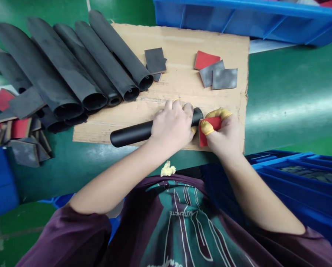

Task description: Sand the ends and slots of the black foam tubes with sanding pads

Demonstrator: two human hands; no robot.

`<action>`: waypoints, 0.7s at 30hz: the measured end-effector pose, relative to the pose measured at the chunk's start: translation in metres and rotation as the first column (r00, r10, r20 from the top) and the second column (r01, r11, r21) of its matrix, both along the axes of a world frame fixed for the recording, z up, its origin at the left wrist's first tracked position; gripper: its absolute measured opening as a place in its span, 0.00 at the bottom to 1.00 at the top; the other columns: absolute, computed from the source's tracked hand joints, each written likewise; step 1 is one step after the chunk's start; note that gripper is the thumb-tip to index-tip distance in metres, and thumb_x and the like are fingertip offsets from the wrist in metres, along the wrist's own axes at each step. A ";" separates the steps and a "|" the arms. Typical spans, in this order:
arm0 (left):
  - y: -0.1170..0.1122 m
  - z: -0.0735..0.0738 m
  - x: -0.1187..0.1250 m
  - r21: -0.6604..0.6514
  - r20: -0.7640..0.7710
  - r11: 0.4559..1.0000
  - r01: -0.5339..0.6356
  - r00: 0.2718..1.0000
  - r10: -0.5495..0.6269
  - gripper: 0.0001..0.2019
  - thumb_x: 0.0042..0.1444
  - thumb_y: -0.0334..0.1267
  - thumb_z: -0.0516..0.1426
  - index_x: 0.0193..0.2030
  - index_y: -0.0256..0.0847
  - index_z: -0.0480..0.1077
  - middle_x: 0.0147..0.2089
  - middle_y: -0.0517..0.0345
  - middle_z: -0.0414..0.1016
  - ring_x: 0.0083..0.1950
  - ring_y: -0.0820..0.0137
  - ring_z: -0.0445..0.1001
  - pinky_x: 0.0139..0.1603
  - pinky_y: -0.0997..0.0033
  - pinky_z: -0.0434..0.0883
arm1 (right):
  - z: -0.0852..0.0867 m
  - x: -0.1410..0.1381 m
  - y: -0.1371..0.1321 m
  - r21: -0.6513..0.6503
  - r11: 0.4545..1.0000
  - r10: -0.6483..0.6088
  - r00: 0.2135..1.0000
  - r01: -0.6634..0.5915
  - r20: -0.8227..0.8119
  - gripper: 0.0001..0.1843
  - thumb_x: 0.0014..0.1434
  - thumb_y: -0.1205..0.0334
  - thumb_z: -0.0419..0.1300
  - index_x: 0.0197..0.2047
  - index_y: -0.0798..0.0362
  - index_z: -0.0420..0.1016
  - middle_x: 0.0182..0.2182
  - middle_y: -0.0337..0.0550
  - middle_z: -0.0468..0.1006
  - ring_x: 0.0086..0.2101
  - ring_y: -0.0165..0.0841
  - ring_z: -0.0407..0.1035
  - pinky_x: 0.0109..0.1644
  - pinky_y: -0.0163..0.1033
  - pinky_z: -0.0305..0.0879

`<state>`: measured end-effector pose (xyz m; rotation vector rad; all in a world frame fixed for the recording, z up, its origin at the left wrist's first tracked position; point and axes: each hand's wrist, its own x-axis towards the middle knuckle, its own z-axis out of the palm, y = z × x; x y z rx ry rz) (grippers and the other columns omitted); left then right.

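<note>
My left hand (pixel 173 124) is wrapped over a black tube (pixel 131 133) that lies slantwise on the cardboard sheet (pixel 179 89). The tube's rounded end points left, and its other end shows just past my fingers. In my right hand (pixel 224 135), thumb and fingers in yellow finger cots pinch a red sanding pad (pixel 203 137) beside the tube's right end. Whether the pad touches the tube I cannot tell. Behind my hands lie a dark pad (pixel 155 60) and, farther right, a red pad (pixel 206 59) with grey pads (pixel 225 79) overlapping.
Several dark tubes (pixel 68 63) are stacked at the back left, beside a heap of red and grey pads (pixel 23 152). A blue bin (pixel 249 18) stands at the back right, blue crates (pixel 302 185) at the lower right. A crumpled yellowish scrap (pixel 168 169) lies near my shirt.
</note>
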<state>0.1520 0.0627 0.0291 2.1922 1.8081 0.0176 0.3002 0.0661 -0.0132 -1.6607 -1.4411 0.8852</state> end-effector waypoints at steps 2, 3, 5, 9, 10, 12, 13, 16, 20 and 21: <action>0.000 0.000 0.000 0.010 -0.001 1.000 0.003 1.000 -0.003 0.18 0.59 0.39 0.59 0.55 0.40 0.68 0.56 0.43 0.72 0.62 0.52 0.66 0.54 0.58 0.73 | 0.000 -0.002 0.005 0.016 1.000 0.007 1.000 -0.007 -0.008 0.08 0.48 0.64 0.64 0.30 0.47 0.68 0.27 0.40 0.72 0.29 0.36 0.66 0.34 0.45 0.70; -0.001 -0.001 0.001 0.011 -0.003 1.000 0.005 1.000 -0.005 0.18 0.59 0.39 0.59 0.55 0.40 0.68 0.56 0.43 0.72 0.62 0.52 0.66 0.54 0.58 0.73 | 0.000 -0.004 0.008 0.019 1.000 0.017 1.000 -0.016 -0.008 0.08 0.49 0.65 0.64 0.30 0.47 0.68 0.27 0.40 0.72 0.29 0.36 0.66 0.34 0.45 0.70; -0.001 -0.001 0.000 0.009 -0.008 1.000 0.006 1.000 -0.006 0.18 0.59 0.39 0.60 0.55 0.40 0.68 0.56 0.44 0.72 0.62 0.52 0.66 0.54 0.58 0.73 | 0.001 -0.008 0.015 0.012 1.000 0.028 1.000 -0.028 -0.005 0.07 0.49 0.65 0.63 0.30 0.47 0.68 0.27 0.39 0.71 0.29 0.35 0.66 0.33 0.44 0.69; -0.001 -0.002 -0.001 0.016 0.012 1.000 0.002 1.000 -0.002 0.18 0.58 0.40 0.60 0.55 0.40 0.69 0.55 0.44 0.73 0.61 0.53 0.67 0.53 0.59 0.73 | 0.004 -0.008 0.012 -0.034 0.999 0.001 0.999 -0.002 -0.032 0.07 0.46 0.64 0.63 0.28 0.48 0.67 0.23 0.37 0.69 0.25 0.32 0.63 0.28 0.41 0.66; -0.001 -0.003 -0.001 0.024 0.021 1.000 0.005 1.000 -0.006 0.18 0.59 0.40 0.60 0.55 0.40 0.69 0.55 0.44 0.73 0.60 0.53 0.67 0.53 0.59 0.73 | 0.004 -0.007 0.010 -0.038 0.999 -0.008 0.999 0.007 -0.039 0.07 0.45 0.64 0.63 0.28 0.48 0.67 0.23 0.36 0.69 0.24 0.31 0.62 0.27 0.41 0.66; -0.001 -0.004 -0.001 0.035 0.033 0.999 0.017 0.999 -0.019 0.18 0.59 0.40 0.59 0.55 0.39 0.69 0.55 0.44 0.73 0.60 0.53 0.67 0.53 0.59 0.73 | 0.003 -0.006 0.009 -0.031 0.999 -0.012 0.999 0.011 -0.034 0.07 0.46 0.63 0.62 0.28 0.48 0.66 0.23 0.36 0.69 0.24 0.31 0.62 0.27 0.40 0.65; -0.001 -0.004 -0.002 0.039 0.035 0.999 0.022 0.999 -0.023 0.18 0.59 0.40 0.59 0.55 0.39 0.69 0.55 0.44 0.73 0.60 0.53 0.67 0.53 0.59 0.73 | 0.002 -0.006 0.010 -0.024 1.000 -0.007 1.000 0.007 -0.028 0.07 0.47 0.63 0.62 0.29 0.48 0.66 0.23 0.36 0.69 0.24 0.31 0.62 0.27 0.40 0.65; -0.001 -0.005 -0.002 0.044 0.031 0.999 0.019 0.999 -0.020 0.18 0.60 0.41 0.59 0.56 0.40 0.69 0.55 0.44 0.72 0.61 0.54 0.67 0.54 0.60 0.73 | -0.001 -0.008 0.016 -0.020 1.000 0.013 1.000 -0.014 -0.012 0.08 0.50 0.63 0.62 0.30 0.47 0.64 0.24 0.37 0.69 0.25 0.32 0.64 0.28 0.40 0.66; -0.001 -0.005 -0.001 0.035 0.033 0.999 0.001 0.999 -0.002 0.18 0.59 0.42 0.60 0.55 0.41 0.69 0.55 0.45 0.73 0.61 0.53 0.66 0.54 0.59 0.73 | 0.000 -0.008 0.013 0.002 1.000 0.006 1.000 -0.006 -0.004 0.07 0.49 0.61 0.61 0.30 0.48 0.65 0.23 0.36 0.69 0.24 0.31 0.63 0.26 0.38 0.64; -0.001 -0.005 -0.001 0.035 0.038 0.999 0.004 0.999 -0.006 0.18 0.59 0.41 0.60 0.55 0.40 0.69 0.55 0.45 0.72 0.61 0.53 0.67 0.53 0.59 0.73 | 0.000 -0.007 0.010 0.016 1.000 0.006 1.000 -0.006 -0.003 0.07 0.48 0.61 0.61 0.29 0.48 0.66 0.23 0.36 0.69 0.24 0.30 0.63 0.26 0.37 0.64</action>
